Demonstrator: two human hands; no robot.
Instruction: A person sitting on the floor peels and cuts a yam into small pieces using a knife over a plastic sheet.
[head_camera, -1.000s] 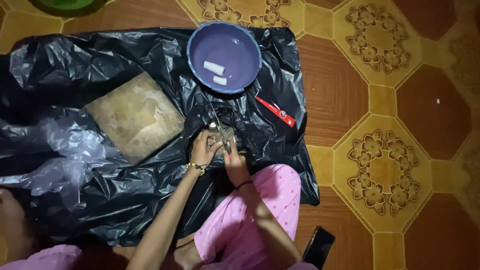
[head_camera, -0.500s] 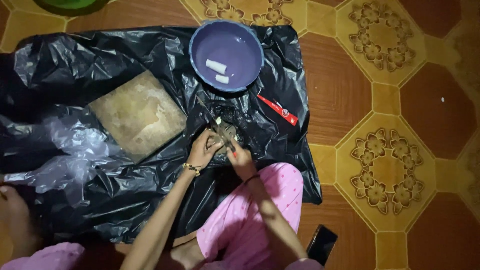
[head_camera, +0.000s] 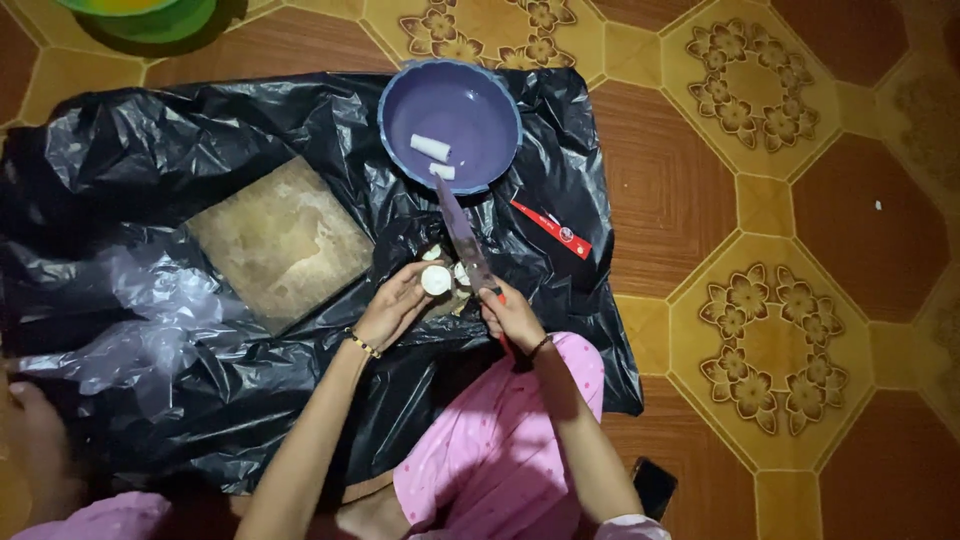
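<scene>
My left hand (head_camera: 392, 308) grips a short pale root piece (head_camera: 436, 281) with a round white cut end. My right hand (head_camera: 512, 316) is closed on the handle of a long knife (head_camera: 461, 235), whose blade points up toward the purple bowl (head_camera: 449, 160) and lies against the piece. Two white peeled chunks (head_camera: 432, 148) lie inside the bowl. More pale pieces (head_camera: 433, 253) sit just under the blade on the black plastic sheet (head_camera: 150, 140). A thin bracelet circles each wrist.
A square wooden cutting board (head_camera: 280, 240) lies left of my hands on the sheet. A crumpled clear bag (head_camera: 150, 320) sits at the left. A red knife sheath (head_camera: 552, 229) lies right of the bowl. A green basin (head_camera: 140, 12) and a dark phone (head_camera: 655, 485) are on the patterned floor tiles.
The knife has swung up so its blade now points toward the bowl. The white cut end of the piece in my left hand now shows.
</scene>
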